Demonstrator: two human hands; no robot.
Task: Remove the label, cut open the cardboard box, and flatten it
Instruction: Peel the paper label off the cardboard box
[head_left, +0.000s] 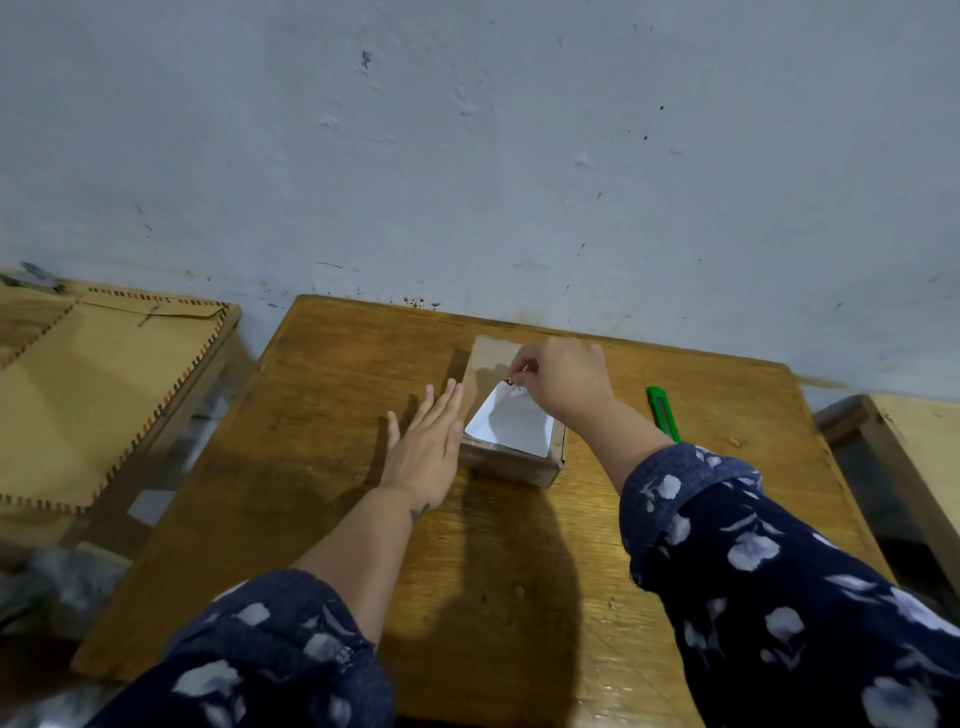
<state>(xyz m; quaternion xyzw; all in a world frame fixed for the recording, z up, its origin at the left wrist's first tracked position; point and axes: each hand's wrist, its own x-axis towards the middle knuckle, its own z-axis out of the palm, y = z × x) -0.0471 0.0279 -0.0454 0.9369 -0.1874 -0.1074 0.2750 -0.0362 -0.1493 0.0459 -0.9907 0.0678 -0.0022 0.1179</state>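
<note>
- The cardboard box (511, 457) sits on the wooden table (322, 467), between the two hands and toward the far edge near the wall.
- The right hand (563, 382) hovers over the far part of the box top, fingers curled, pinching the far corner of the white label (511, 423) between thumb and fingertips.
- That pinched corner of the label is lifted off the box top and folded toward the person; the near part of the label lies flat on the box, its near edge just inside the box's front rim.
- The left hand (428, 441) is flat, its fingers straight and close together, pointing away from the person; it lies against the left side of the box, the fingertips reaching along the box's left edge.
- Whether the left palm bears on the table or only touches the box side cannot be told.
- A green utility knife (664, 413) lies on the table just to the right of the right forearm, well apart from the box, untouched by either hand.
- Both arms wear dark blue sleeves (779, 571) with pale flower prints, pushed up past the wrists.
- To the left of the left hand, beyond the table edge, lies a large brown envelope (104, 395) with a striped border.
- Behind the hands rises a grey-blue wall (467, 156) with small marks.
</note>
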